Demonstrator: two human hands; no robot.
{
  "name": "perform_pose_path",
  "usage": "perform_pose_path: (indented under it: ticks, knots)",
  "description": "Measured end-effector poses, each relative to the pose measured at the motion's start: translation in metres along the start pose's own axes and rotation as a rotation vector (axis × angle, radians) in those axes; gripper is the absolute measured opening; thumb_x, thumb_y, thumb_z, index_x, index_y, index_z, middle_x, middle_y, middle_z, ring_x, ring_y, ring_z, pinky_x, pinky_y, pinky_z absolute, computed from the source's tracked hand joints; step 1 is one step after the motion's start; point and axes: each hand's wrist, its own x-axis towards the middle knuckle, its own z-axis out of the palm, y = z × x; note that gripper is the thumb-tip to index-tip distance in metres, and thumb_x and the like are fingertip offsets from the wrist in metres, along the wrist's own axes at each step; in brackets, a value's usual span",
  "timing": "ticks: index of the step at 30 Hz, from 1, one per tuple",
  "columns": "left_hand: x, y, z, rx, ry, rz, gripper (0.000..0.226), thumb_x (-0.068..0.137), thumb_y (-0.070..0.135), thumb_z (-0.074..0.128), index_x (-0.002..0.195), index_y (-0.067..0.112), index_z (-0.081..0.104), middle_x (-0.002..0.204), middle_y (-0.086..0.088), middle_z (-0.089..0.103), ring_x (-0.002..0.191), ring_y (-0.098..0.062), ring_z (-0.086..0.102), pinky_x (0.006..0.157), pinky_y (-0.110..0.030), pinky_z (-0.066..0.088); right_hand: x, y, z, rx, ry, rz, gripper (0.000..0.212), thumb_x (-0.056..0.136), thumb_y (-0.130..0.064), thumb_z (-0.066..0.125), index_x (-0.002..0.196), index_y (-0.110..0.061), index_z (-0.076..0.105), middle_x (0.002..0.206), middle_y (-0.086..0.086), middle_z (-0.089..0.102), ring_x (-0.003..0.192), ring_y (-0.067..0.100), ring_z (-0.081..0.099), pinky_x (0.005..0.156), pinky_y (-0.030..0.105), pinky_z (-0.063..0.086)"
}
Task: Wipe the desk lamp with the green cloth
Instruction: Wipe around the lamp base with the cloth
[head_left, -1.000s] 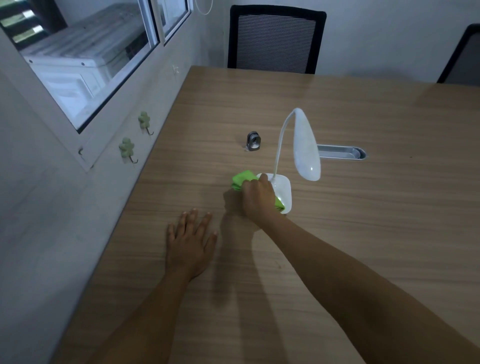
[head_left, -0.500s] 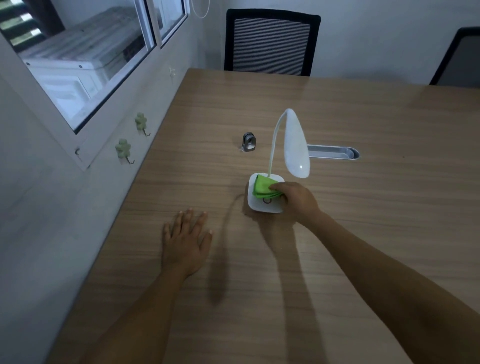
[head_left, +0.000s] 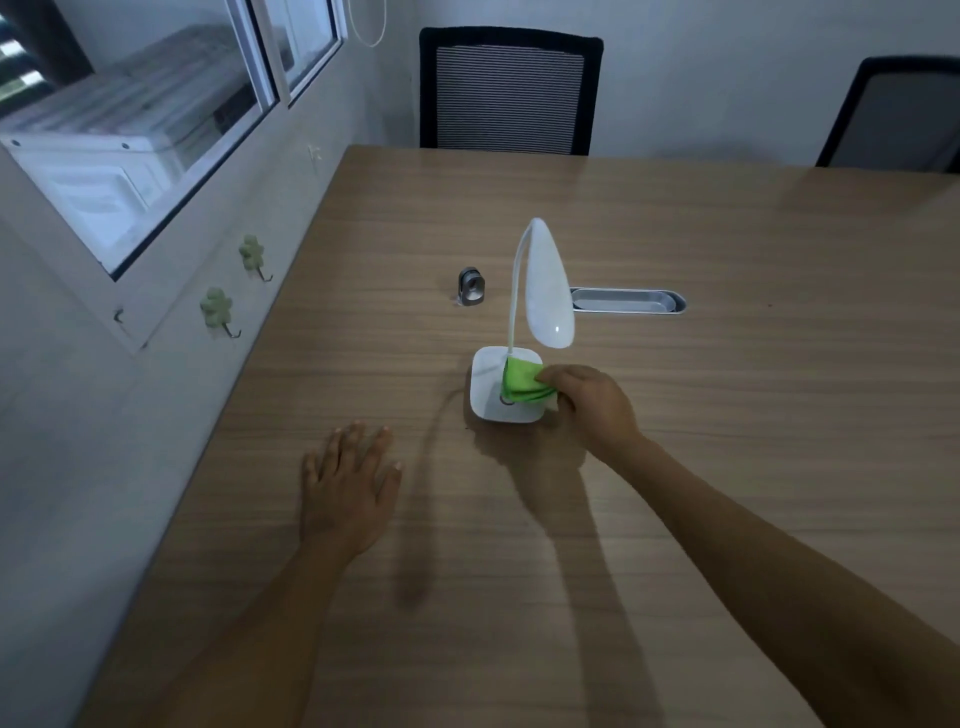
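1. Desk lamp (head_left: 522, 338) stands on the wooden desk (head_left: 727, 415), towards its left edge and about midway back, with a small metal clip (head_left: 471, 285) just behind it to the left.
2. My left hand (head_left: 349, 486) lies open, palm flat on the desk, near the left edge.
3. My right hand (head_left: 592, 402) pinches the folded green cloth (head_left: 523, 383) against the lamp's white base.
4. I judge the lamp light and tippy, its thin neck bendy; I'd steady the base, not the head. The cloth is soft.
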Motion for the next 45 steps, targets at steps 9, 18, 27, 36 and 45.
perform_pose_path:
  ticks: [9, 18, 27, 36, 45]
  knots:
    - [0.000, 0.000, -0.001, -0.005, -0.013, 0.000, 0.067, 0.084, 0.061, 0.013, 0.146, 0.041, 0.026, 0.159, 0.000, 0.027, 0.148, -0.024, 0.019, 0.116, -0.053, 0.016, -0.017, -0.004, 0.024, -0.012, -0.166, -0.010, 0.040, 0.067, 0.013, 0.061, 0.102, -0.004, 0.073, 0.106, 0.021, 0.073, 0.100, 0.039, 0.067, 0.090, 0.042, 0.054]
    - [0.000, 0.001, -0.001, -0.017, -0.025, -0.008, 0.067, 0.084, 0.061, 0.013, 0.146, 0.040, 0.026, 0.158, 0.000, 0.028, 0.147, -0.025, 0.020, 0.116, -0.054, 0.017, -0.022, 0.018, -0.014, -0.080, -0.028, -0.038, 0.038, 0.058, 0.014, 0.064, 0.092, -0.002, 0.073, 0.093, 0.021, 0.076, 0.081, 0.039, 0.071, 0.071, 0.043, 0.060]
    - [0.000, 0.000, -0.002, -0.027, -0.015, 0.006, 0.067, 0.084, 0.060, 0.013, 0.146, 0.039, 0.029, 0.158, -0.001, 0.029, 0.147, -0.027, 0.019, 0.116, -0.054, 0.016, 0.013, 0.004, 0.022, -0.110, -0.158, 0.221, 0.041, 0.077, -0.005, 0.059, 0.115, -0.020, 0.066, 0.117, 0.015, 0.069, 0.104, 0.036, 0.064, 0.085, 0.040, 0.053]
    - [-0.001, 0.001, -0.004, -0.020, -0.021, 0.000, 0.071, 0.081, 0.062, 0.009, 0.146, 0.039, 0.028, 0.159, -0.002, 0.028, 0.147, -0.026, 0.020, 0.116, -0.053, 0.015, -0.025, 0.026, -0.003, -0.297, -0.159, 0.171, 0.040, 0.072, -0.005, 0.065, 0.112, -0.011, 0.066, 0.118, 0.016, 0.068, 0.105, 0.036, 0.063, 0.085, 0.041, 0.053]
    - [-0.001, 0.006, -0.005, -0.062, -0.037, 0.014, 0.069, 0.083, 0.061, 0.009, 0.146, 0.039, 0.026, 0.160, 0.001, 0.025, 0.149, -0.024, 0.016, 0.117, -0.053, 0.012, -0.005, -0.041, 0.015, -0.194, 0.155, -0.120, 0.031, 0.059, 0.000, 0.076, 0.089, -0.007, 0.076, 0.092, 0.016, 0.078, 0.072, 0.034, 0.074, 0.057, 0.038, 0.061]
